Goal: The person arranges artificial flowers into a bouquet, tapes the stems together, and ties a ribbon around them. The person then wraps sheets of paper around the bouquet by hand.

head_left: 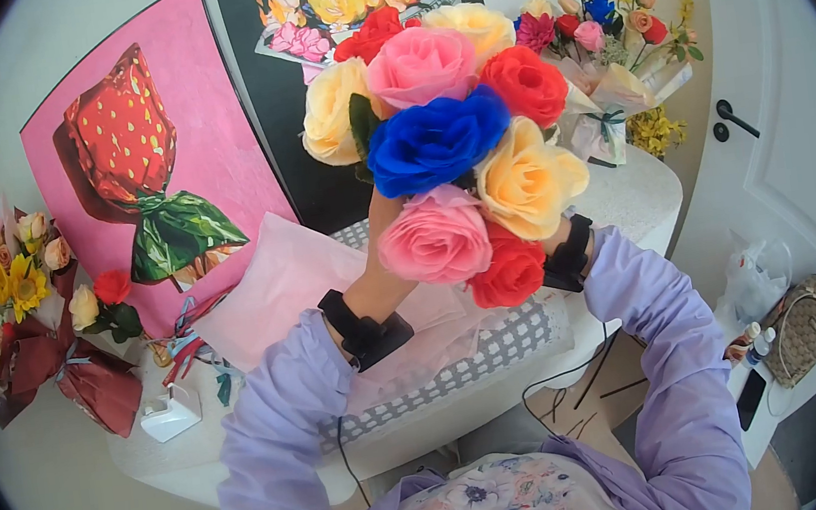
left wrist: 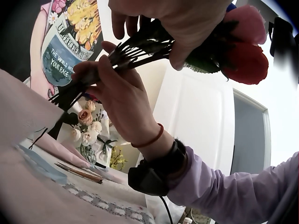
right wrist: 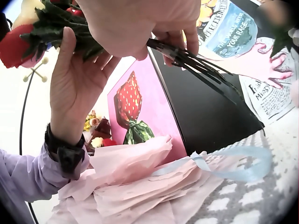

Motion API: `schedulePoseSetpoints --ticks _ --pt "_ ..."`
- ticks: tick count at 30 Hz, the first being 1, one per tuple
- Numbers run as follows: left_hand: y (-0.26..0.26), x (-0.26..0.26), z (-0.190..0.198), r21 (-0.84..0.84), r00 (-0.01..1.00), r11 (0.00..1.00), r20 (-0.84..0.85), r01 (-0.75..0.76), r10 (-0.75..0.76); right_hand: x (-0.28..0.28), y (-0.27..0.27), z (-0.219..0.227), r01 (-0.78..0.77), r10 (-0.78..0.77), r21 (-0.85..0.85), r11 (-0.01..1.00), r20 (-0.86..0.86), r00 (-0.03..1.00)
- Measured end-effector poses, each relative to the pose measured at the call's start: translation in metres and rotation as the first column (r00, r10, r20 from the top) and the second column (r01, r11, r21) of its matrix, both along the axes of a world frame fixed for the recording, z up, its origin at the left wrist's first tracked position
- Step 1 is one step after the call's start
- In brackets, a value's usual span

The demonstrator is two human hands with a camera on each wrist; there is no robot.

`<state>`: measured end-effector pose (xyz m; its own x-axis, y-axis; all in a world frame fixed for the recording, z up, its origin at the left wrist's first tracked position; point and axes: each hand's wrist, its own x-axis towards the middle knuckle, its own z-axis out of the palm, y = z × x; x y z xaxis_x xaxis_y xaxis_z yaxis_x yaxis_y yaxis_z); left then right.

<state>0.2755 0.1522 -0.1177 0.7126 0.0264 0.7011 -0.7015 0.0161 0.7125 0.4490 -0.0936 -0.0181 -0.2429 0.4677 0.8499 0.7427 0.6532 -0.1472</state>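
Note:
A bouquet of artificial roses (head_left: 441,145) in blue, pink, red and cream is held up before the chest, its blooms covering most of both hands in the head view. Close under the flower heads, my left hand (left wrist: 182,23) grips the bunch among the green leaves, with thumb and fingers around it. Lower down, my right hand (left wrist: 124,95) holds the dark stems (right wrist: 201,65) between thumb and fingers. The stem ends spread out beyond the right hand. In the right wrist view the left hand (right wrist: 77,95) shows its palm against the leaves.
Pink wrapping paper (head_left: 279,270) lies on the white table (head_left: 639,203) over a grey-and-white patterned cloth (head_left: 499,350). A pale blue ribbon (right wrist: 243,165) rests there. Wrapped bouquets (head_left: 79,373) stand left and right. A white tape dispenser (head_left: 170,413) sits near the left edge.

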Motion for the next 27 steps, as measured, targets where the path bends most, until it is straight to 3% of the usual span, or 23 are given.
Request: schedulePoseSetpoints --ticks 2,3,4,5,6,7,11,12,14,15,17,18,20,21,22,23,24,25,26,27 --pt "-0.119 0.027 0.061 -0.125 0.992 0.992 0.118 -0.031 0.046 -0.002 -0.001 0.003 0.007 -0.007 0.032 0.999 0.011 1.0" --pt "-0.157 0.014 0.102 -0.19 0.982 0.981 0.176 -0.041 0.075 -0.003 -0.002 0.004 0.01 -0.011 0.046 0.999 0.017 1.0" --pt "-0.169 0.008 0.115 -0.192 0.982 0.98 0.172 -0.048 0.082 -0.004 -0.002 0.005 0.012 -0.013 0.056 0.998 0.022 1.0" --pt "-0.179 0.003 0.125 -0.038 0.924 0.953 0.237 -0.301 0.301 -0.004 -0.003 0.005 0.013 -0.015 0.063 0.998 0.025 1.0" --pt "-0.185 -0.002 0.131 0.097 0.811 0.837 0.33 -0.539 0.484 -0.005 -0.003 0.005 0.014 -0.016 0.069 0.997 0.029 0.999" --pt "-0.187 -0.004 0.134 0.201 0.653 0.643 0.447 -0.739 0.611 -0.005 -0.001 0.001 -0.037 0.041 0.035 0.999 -0.144 0.989" --pt "-0.184 -0.009 0.135 0.257 0.598 0.546 0.465 -0.797 0.653 -0.011 -0.013 0.01 -0.098 0.101 0.027 0.995 -0.168 0.981" --pt "-0.182 -0.007 0.134 0.263 0.603 0.549 0.459 -0.794 0.653 -0.012 -0.011 0.009 -0.095 0.098 0.025 0.995 -0.177 0.979" --pt "-0.172 0.002 0.128 0.166 0.717 0.699 0.224 -0.696 0.661 -0.013 -0.009 0.01 -0.14 0.151 0.112 0.984 -0.095 0.984" --pt "-0.159 0.001 0.119 0.167 0.717 0.699 0.222 -0.695 0.66 -0.019 -0.008 0.01 -0.121 0.138 0.111 0.986 -0.157 0.978" --pt "-0.106 -0.014 0.088 -0.042 0.869 0.868 -0.057 -0.494 0.492 -0.014 0.008 0.002 -0.166 0.18 0.078 0.983 -0.245 0.953" --pt "-0.077 -0.025 0.072 -0.171 0.915 0.904 -0.173 -0.393 0.365 -0.012 0.014 0.001 -0.213 0.216 0.048 0.976 -0.329 0.919" --pt "-0.047 -0.039 0.054 -0.448 0.941 0.87 -0.335 -0.206 0.05 -0.018 0.013 0.006 -0.271 0.263 0.042 0.962 -0.418 0.869" --pt "-0.052 -0.04 0.052 -0.448 0.941 0.87 -0.334 -0.206 0.051 -0.018 0.013 0.009 -0.291 0.272 0.026 0.956 -0.442 0.855" --pt "-0.064 -0.042 0.056 -0.185 0.925 0.934 -0.287 -0.307 0.247 -0.018 0.013 0.01 -0.309 0.279 0.011 0.951 -0.465 0.84" --pt "-0.076 -0.043 0.059 0.085 0.889 0.908 -0.187 -0.41 0.419 -0.016 0.016 0.008 -0.342 0.279 -0.037 0.939 -0.502 0.819" --pt "-0.091 -0.044 0.068 0.335 0.834 0.795 -0.044 -0.506 0.549 -0.019 0.014 0.008 -0.342 0.279 -0.036 0.939 -0.503 0.818" --pt "-0.114 -0.046 0.093 0.468 0.81 0.747 -0.103 -0.473 0.578 -0.023 0.01 0.009 -0.347 0.295 -0.025 0.937 -0.475 0.829" --pt "-0.113 -0.043 0.086 0.469 0.809 0.746 -0.103 -0.473 0.578 -0.026 0.007 0.011 -0.353 0.31 -0.015 0.936 -0.444 0.841" --pt "-0.106 -0.038 0.071 0.35 0.785 0.778 -0.158 -0.522 0.599 -0.028 0.005 0.015 -0.266 0.263 0.04 0.963 -0.336 0.904"
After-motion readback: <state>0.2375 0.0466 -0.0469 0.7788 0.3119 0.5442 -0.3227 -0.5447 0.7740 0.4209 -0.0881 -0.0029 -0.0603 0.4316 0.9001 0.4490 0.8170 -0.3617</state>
